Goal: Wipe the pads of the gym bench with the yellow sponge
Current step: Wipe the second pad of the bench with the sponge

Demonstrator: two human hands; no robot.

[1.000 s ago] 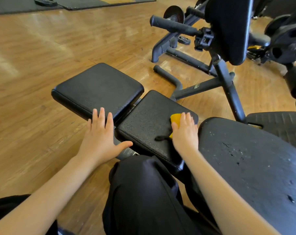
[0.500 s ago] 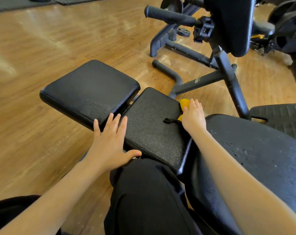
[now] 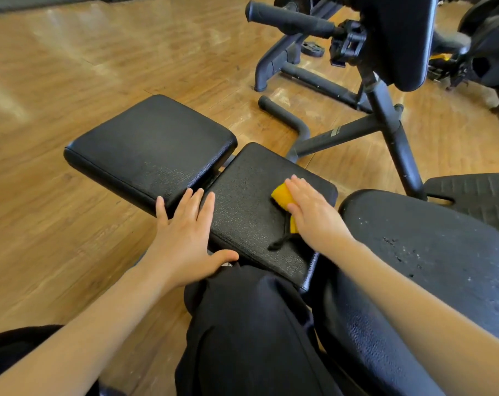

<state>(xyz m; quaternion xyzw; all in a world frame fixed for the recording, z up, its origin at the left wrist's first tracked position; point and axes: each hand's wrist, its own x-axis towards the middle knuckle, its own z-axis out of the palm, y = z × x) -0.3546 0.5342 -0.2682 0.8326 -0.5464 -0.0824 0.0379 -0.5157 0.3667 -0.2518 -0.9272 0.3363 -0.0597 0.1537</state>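
Two black bench pads lie side by side: a left pad (image 3: pixel 151 144) and a middle pad (image 3: pixel 248 212). A larger worn black pad (image 3: pixel 431 252) lies to the right. My right hand (image 3: pixel 311 212) presses a yellow sponge (image 3: pixel 282 195) flat on the middle pad with straight fingers; most of the sponge is hidden under the palm, and its black cord (image 3: pixel 279 241) trails toward me. My left hand (image 3: pixel 188 232) rests flat with spread fingers across the near edges of the left and middle pads.
My black-trousered knee (image 3: pixel 242 324) is just below the middle pad. A black machine frame (image 3: pixel 385 130) with a padded handle (image 3: pixel 288 18) and an upright pad (image 3: pixel 399 35) stands behind. A ribbed footplate (image 3: pixel 471 192) is at right. Wooden floor (image 3: pixel 56 110) surrounds the bench.
My right hand has slid the sponge from the middle pad's far right corner back toward the pad's middle. My left hand has shifted slightly right, onto the middle pad's edge.
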